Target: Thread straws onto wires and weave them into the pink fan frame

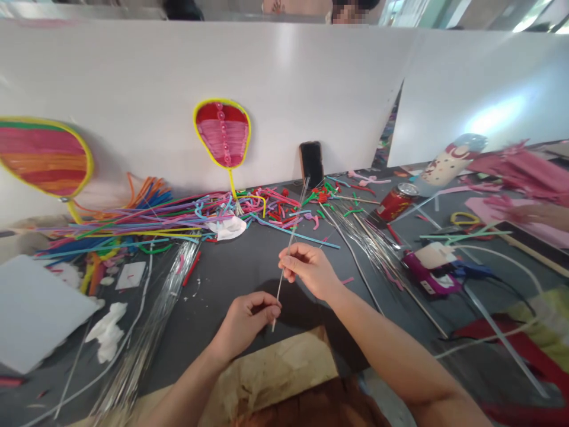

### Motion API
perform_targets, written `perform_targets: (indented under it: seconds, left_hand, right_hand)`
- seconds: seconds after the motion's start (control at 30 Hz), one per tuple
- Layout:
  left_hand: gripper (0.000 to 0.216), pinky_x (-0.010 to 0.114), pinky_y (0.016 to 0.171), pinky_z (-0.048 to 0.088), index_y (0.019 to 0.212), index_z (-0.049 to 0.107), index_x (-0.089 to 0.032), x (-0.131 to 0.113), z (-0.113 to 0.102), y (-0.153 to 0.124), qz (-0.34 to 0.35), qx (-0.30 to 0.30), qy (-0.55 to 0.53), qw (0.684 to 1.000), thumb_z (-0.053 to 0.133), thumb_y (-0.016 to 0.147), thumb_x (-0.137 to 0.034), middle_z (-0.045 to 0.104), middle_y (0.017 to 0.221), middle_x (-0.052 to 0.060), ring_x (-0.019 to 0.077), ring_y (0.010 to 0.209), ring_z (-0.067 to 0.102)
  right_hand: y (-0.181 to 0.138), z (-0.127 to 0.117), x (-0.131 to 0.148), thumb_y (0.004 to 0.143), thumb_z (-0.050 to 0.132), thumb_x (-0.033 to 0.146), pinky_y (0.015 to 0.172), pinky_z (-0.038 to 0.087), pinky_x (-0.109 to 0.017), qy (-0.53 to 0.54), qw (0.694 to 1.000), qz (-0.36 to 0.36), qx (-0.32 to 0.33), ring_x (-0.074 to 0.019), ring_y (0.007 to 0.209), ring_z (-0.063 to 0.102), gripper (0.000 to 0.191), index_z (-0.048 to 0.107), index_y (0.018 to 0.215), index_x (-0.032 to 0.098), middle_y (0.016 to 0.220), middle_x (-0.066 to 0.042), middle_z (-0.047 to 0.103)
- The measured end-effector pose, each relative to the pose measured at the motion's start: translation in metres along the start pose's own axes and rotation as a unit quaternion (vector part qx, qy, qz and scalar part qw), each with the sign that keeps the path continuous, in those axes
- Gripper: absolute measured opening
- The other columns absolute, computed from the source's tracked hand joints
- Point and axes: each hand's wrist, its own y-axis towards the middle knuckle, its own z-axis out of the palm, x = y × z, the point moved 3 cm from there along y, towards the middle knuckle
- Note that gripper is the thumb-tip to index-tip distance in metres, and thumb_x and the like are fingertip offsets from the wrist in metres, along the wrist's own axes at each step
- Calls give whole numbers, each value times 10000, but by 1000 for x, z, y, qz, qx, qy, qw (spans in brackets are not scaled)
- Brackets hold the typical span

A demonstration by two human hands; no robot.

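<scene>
My right hand [309, 270] pinches a thin silver wire stick [293, 231] near its middle. The stick slants upward and away toward the phone. My left hand [246, 320] is closed on the stick's lower end, just above the dark grey table [231, 273]. Both hands are over the table's front middle, above a brown paper sheet [275, 373].
Colourful pipe cleaners [133, 222] lie heaped at left, silver wires [373, 243] at right. A red-pink fan shape [223, 135] and a phone [311, 163] lean on the white partition. A red can [395, 201], a purple glue gun [429, 273] and white tissue [106, 332] lie around. Another person's hand [544, 214] shows at the far right.
</scene>
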Motion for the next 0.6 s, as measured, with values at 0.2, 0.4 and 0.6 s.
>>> perform_targets:
  seconds: [0.2, 0.4, 0.6]
  left_hand:
    - [290, 208, 549, 403, 725, 627, -123, 3, 5, -1, -50, 50, -126, 989, 673, 678, -406, 576, 583, -5, 87, 535, 496]
    - [316, 218, 548, 430, 704, 624, -118, 4, 8, -3, -79, 96, -181, 976, 708, 645, -418, 608, 604, 13, 93, 526, 540]
    - [318, 220, 544, 441, 745, 629, -116, 7, 9, -5, -108, 99, -198, 969, 724, 635, -399, 629, 615, 18, 103, 530, 573]
  right_hand:
    - [4, -6, -10, 682, 743, 310, 439, 427, -167, 15, 996, 84, 18, -71, 514, 559, 210, 626, 747, 148, 661, 0, 634]
    - [2, -6, -12, 662, 752, 322, 440, 422, -168, 4, 993, 117, 32, -69, 504, 551, 232, 601, 707, 150, 644, 6, 626]
    - [1, -4, -12, 653, 760, 305, 433, 420, -166, 7, 992, 125, 34, -64, 485, 541, 242, 575, 667, 149, 633, 8, 622]
